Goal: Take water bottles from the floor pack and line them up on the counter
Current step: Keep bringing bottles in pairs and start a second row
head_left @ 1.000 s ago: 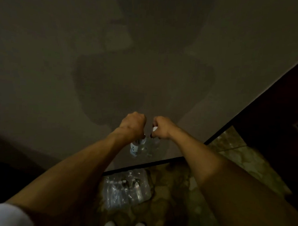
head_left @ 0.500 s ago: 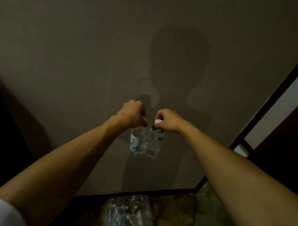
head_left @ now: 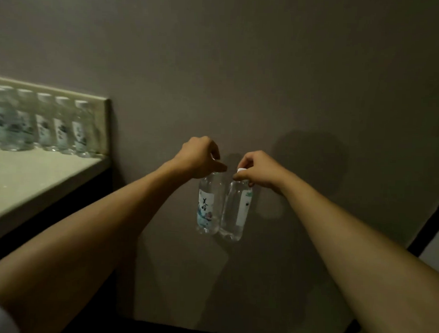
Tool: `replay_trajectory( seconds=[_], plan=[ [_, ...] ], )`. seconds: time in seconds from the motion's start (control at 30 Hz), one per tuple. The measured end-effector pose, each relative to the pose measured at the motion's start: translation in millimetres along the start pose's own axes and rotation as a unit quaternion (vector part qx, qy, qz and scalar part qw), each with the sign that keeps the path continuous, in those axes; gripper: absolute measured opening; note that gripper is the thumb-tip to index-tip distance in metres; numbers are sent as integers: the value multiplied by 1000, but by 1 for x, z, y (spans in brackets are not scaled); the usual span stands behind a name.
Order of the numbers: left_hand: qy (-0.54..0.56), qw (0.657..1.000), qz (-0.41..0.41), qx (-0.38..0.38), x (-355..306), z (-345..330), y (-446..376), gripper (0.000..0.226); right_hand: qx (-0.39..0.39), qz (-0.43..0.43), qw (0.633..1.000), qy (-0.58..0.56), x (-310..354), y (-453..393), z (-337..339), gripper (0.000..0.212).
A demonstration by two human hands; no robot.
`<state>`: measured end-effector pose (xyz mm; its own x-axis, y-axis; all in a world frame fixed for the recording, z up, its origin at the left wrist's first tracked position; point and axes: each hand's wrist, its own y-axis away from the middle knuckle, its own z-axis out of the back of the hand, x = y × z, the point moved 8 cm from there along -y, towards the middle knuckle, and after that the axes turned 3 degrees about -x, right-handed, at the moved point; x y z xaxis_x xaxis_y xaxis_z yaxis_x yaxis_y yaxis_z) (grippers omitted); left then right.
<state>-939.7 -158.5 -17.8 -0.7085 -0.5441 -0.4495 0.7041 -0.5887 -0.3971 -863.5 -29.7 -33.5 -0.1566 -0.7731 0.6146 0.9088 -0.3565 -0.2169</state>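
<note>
Two bottles hang side by side, right of the surface (head_left: 34, 174): left hand (head_left: 199, 157) fingers pinch one bottle (head_left: 208, 203) by its top, right hand (head_left: 257, 170) fingers the other bottle (head_left: 235, 211).

Two clear plastic water bottles hang upright at the centre of the frame, side by side and touching. The left bottle (head_left: 208, 205) shows a white label with dark characters and a blue pattern; the right bottle (head_left: 235, 211) has a white cap and shows its label's edge. A row of bottles (head_left: 48, 125) stands on the pale counter (head_left: 26, 179) at upper left.
</note>
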Motion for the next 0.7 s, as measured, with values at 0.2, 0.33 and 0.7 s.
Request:
replay_trajectory(
  seconds=[0.2, 0.33, 0.7],
  plan=[
    [-33, 997, 5, -69, 51, 79, 27, 37, -33, 42, 998, -34, 91, -16, -29, 17],
    [-45, 994, 13, -98, 100, 126, 51, 37, -66, 52, 996, -30, 149, -27, -63, 22],
    [-55, 979, 44, -194, 250, 246, 116, 33, -137, 45, 989, -39, 292, -33, -174, 24]
  ],
)
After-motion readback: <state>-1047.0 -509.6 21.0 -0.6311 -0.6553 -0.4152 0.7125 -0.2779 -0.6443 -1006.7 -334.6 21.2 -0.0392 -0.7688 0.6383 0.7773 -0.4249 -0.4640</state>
